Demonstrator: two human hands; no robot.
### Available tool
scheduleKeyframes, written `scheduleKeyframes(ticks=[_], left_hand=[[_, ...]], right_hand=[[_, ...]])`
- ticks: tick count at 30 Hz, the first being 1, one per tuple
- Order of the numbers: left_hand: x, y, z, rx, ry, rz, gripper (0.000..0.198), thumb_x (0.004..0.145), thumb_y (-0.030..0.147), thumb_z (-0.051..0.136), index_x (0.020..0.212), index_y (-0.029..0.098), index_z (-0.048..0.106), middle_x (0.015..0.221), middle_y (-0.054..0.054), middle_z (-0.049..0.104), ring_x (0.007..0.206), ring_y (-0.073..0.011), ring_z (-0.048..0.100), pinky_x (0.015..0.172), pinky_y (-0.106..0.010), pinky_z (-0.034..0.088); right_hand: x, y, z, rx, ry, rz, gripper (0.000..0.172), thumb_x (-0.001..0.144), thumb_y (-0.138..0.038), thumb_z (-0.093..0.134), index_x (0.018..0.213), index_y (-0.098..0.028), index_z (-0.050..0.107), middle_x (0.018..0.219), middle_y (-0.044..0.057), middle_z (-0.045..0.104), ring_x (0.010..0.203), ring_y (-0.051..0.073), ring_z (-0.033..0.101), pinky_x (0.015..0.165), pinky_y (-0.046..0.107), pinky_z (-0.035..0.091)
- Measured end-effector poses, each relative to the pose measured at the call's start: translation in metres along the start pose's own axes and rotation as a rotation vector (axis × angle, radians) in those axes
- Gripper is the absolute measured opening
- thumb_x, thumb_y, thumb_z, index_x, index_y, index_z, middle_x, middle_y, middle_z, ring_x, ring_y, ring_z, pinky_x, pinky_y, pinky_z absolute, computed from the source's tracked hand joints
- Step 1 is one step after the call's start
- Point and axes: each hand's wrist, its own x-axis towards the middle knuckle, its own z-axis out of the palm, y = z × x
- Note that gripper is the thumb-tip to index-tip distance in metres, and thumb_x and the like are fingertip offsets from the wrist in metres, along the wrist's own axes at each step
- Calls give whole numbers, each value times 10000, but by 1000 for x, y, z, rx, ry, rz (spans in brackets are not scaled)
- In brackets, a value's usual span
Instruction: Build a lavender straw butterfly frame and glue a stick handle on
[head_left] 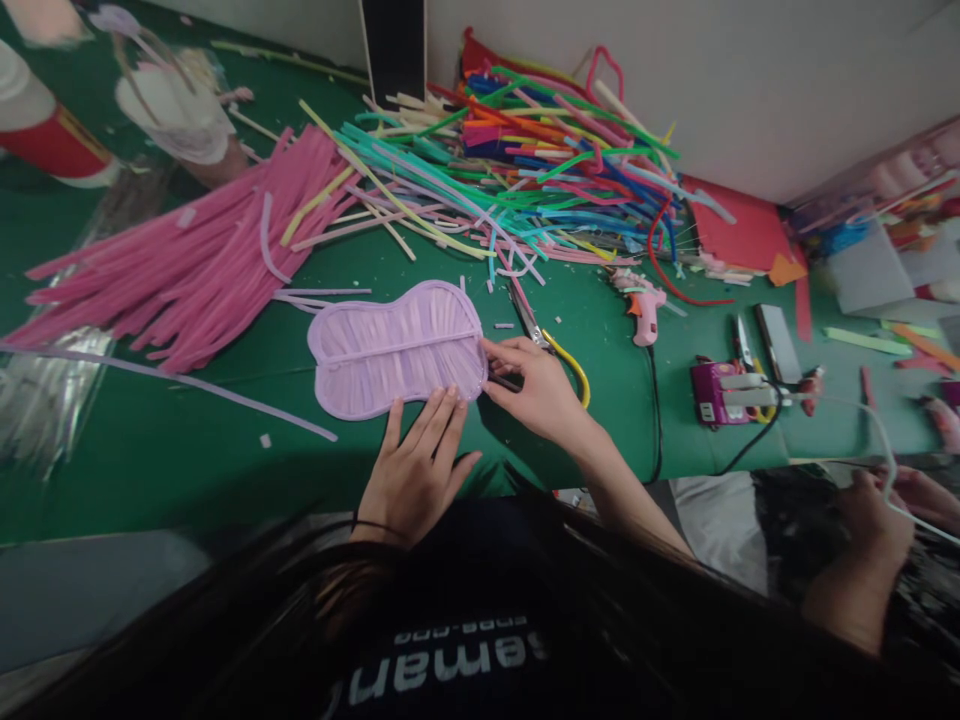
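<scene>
A lilac pipe-cleaner piece [397, 350] lies flat on the green table, shaped like a rounded figure with a waist. A thicker strip runs along its middle and a raised border goes round it. My left hand [416, 460] is open, its fingers spread and resting on the lower edge. At the right end, my right hand [540, 390] has its thumb and forefinger closed on the edge of the piece. Something dark and slim [505, 379] shows between those fingers; its kind is unclear. Yellow-handled scissors [570, 365] lie just behind the right hand.
Pink pipe cleaners [195, 260] lie bundled at left, with a mixed-colour heap [525, 160] behind. A pink glue gun [643, 312] with a black cord stands right, near a purple box [716, 390]. A co-worker's hand [874, 520] is at far right. A lilac stem [225, 392] lies left.
</scene>
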Motion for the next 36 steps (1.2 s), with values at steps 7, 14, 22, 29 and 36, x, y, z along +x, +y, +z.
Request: scheduleKeyframes(ticks=[7, 14, 22, 29, 36], left_hand=[[0, -1, 1, 5, 1, 3, 497, 1018, 359, 449, 1412, 63, 515, 1497, -162, 498, 1396, -292, 476, 1229, -524, 151], [-1, -1, 2, 27, 1, 19, 498, 1014, 358, 459, 1409, 60, 514, 1496, -164, 500, 1394, -300, 478, 1211, -542, 205], [0, -1, 1, 35, 2, 30, 501, 1014, 349, 456, 1410, 45, 508, 1489, -173, 506, 1388, -307, 484, 1200, -545, 229], [-2, -3, 1, 19, -25, 9, 515, 1006, 340, 465, 1430, 51, 497, 1495, -187, 498, 1403, -315, 467, 1198, -558, 242], [-2, -2, 1, 35, -36, -15, 499, 1000, 341, 464, 1420, 79, 525, 1501, -184, 494, 1427, -343, 426, 1176, -571, 268]], right_hand=[[-3, 5, -2, -158, -56, -104, 611, 789, -150, 744, 1378, -204, 589, 1128, 90, 598, 1008, 215, 628, 911, 416, 563], [-2, 5, 2, -267, -42, -141, 595, 783, -148, 781, 1348, -215, 606, 1125, 89, 615, 1038, 233, 626, 929, 432, 547], [6, 7, -5, -265, -94, -154, 593, 736, -254, 855, 1286, -176, 646, 1092, 92, 623, 993, 229, 634, 888, 403, 556], [8, 1, -6, -299, -86, -158, 545, 722, -260, 865, 1210, -136, 656, 1075, 101, 627, 994, 233, 634, 897, 410, 546], [7, 0, -3, -323, -83, -163, 468, 757, -232, 839, 1189, -160, 675, 1053, 93, 645, 976, 234, 638, 898, 415, 544]])
